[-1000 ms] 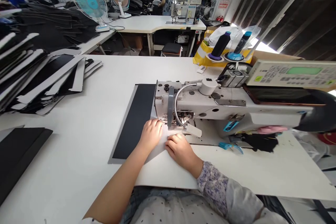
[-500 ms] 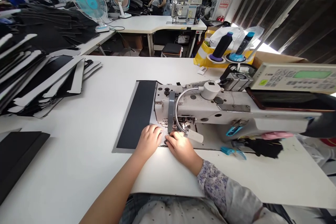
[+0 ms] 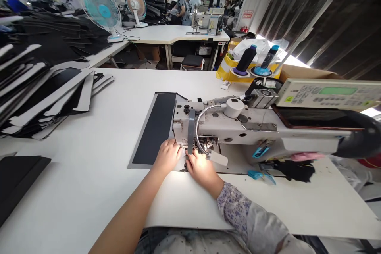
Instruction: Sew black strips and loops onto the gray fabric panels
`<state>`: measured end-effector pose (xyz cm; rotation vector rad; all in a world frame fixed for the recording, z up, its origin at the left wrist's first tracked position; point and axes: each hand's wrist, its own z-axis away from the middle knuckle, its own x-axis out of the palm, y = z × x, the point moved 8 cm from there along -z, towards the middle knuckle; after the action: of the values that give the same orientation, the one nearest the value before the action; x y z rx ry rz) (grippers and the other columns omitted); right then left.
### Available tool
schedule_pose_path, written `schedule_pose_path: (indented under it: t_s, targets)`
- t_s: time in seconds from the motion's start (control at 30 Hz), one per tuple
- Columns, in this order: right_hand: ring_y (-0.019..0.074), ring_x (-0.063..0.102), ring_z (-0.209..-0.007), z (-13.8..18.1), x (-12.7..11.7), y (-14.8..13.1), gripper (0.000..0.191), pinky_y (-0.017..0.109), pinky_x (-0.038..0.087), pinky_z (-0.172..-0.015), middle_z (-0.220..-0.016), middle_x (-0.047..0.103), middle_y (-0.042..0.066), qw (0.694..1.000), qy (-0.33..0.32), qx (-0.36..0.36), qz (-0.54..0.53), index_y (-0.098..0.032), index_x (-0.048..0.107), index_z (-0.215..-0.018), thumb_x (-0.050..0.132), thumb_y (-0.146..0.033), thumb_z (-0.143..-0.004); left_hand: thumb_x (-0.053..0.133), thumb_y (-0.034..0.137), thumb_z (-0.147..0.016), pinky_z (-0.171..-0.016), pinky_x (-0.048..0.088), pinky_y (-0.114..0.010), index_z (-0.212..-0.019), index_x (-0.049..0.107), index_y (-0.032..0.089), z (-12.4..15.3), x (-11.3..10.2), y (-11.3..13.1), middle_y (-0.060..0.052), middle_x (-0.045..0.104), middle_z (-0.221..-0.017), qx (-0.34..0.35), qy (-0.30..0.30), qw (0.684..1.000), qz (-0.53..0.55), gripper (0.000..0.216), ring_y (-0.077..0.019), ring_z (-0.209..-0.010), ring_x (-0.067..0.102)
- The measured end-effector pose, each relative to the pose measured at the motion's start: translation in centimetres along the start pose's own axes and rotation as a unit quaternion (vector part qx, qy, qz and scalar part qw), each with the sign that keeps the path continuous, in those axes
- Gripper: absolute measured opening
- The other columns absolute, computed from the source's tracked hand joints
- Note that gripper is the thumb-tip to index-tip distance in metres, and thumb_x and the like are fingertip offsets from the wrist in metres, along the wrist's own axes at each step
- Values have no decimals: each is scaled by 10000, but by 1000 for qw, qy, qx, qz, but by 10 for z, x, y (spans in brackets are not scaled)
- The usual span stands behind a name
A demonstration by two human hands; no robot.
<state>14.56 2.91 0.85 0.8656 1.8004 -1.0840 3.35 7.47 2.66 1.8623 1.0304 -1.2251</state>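
Observation:
A dark panel with a grey border (image 3: 153, 131) lies flat on the white table, partly under the head of a sewing machine (image 3: 205, 123). My left hand (image 3: 167, 155) rests on the panel's right part, left of the needle area, its fingers bent and close together, pressing the material. Just in front of the presser foot, my right hand (image 3: 201, 168) has thumb and forefinger drawn in at the panel's near edge. A lamp on a bent metal neck (image 3: 218, 158) lights the fingertips. The needle and the exact grip are hidden by the machine and hands.
Stacked dark pieces with pale edges (image 3: 56, 99) lie at the left, a folded black piece (image 3: 22, 182) nearer. Thread cones (image 3: 245, 59) and a control panel (image 3: 330, 93) stand right. Blue snips (image 3: 261, 150) sit on the machine. Beyond are fans (image 3: 101, 10) and a person (image 3: 180, 4).
The panel has slid a little away from me under the machine head, both hands keeping close to the presser foot. The view has tipped slightly upward.

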Motion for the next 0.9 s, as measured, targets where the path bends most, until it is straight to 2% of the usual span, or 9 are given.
schedule_pose_path:
  t_s: [0.1, 0.2, 0.33, 0.4, 0.5, 0.57, 0.7, 0.8, 0.9]
  targets:
    - [263, 649, -860, -1, -1, -2, 345, 333, 545, -665, -1004, 659, 155, 1000, -9, -4, 8, -141, 609, -1208, 468, -232, -907, 475, 203, -888, -793, 456, -373, -853, 646, 183, 2, -2, 2, -89, 626, -842, 3, 7, 1000, 1, 176, -239, -880, 574]
    - [234, 649, -824, -2, -6, -5, 312, 335, 542, -715, -961, 662, 133, 1000, 17, -17, -11, -153, 625, -1167, 481, -219, -899, 480, 181, -880, -814, 464, -364, -904, 647, 185, 2, -5, 3, -82, 630, -880, 5, 19, 1000, -4, 169, -229, -913, 578]
    - [243, 661, -898, 0, -13, 4, 289, 377, 556, -778, -1004, 667, 133, 978, 60, 50, -195, -169, 612, -1125, 502, -274, -879, 487, 171, -881, -793, 472, -351, -925, 636, 188, 8, -12, 3, -83, 633, -919, 4, 21, 1000, -8, 156, -220, -901, 577]
    - [229, 687, -842, 7, -2, 15, 379, 347, 580, -659, -1074, 653, 143, 915, 4, 164, -369, -165, 539, -1205, 503, -353, -878, 477, 154, -887, -783, 470, -336, -976, 626, 192, 15, -16, 6, -81, 630, -940, 13, 8, 1000, -6, 178, -214, -904, 573]
    - [166, 684, -619, 25, 21, 10, 479, 256, 522, -436, -990, 669, 101, 766, -171, 294, -545, -180, 439, -1256, 510, -463, -875, 473, 111, -875, -746, 461, -304, -1091, 604, 216, 29, -21, 16, -65, 619, -934, 34, -16, 999, -18, 274, -203, -877, 571]
    - [124, 626, -485, 33, 23, 0, 367, 209, 473, -377, -766, 663, 27, 731, -261, 302, -553, -175, 505, -1090, 527, -469, -872, 486, 84, -855, -678, 448, -274, -1187, 574, 266, 35, -20, 26, -41, 609, -904, 62, -43, 997, -26, 389, -194, -833, 571]
    - [78, 466, -311, 34, 15, -4, 240, 168, 375, -300, -473, 512, -69, 790, -293, 277, -462, -199, 443, -714, 452, -325, -918, 524, 78, -836, -618, 454, -250, -1249, 545, 320, 37, -16, 44, -27, 623, -950, 102, -72, 992, -24, 479, -184, -846, 588]
    - [74, 432, -292, 33, 14, -7, 250, 169, 345, -288, -456, 490, -78, 813, -288, 270, -428, -209, 410, -685, 371, -233, -931, 548, 99, -841, -771, 512, -292, -1108, 630, 247, 34, -12, 42, -54, 653, -1093, 94, -40, 995, -6, 316, -206, -1029, 588]
    - [78, 430, -298, 33, 15, -8, 248, 179, 337, -297, -475, 498, -74, 820, -301, 264, -409, -214, 411, -697, 353, -232, -937, 543, 117, -856, -873, 515, -328, -1070, 659, 228, 34, -2, 35, -35, 677, -1142, 98, -36, 994, 20, 267, -202, -1050, 604]
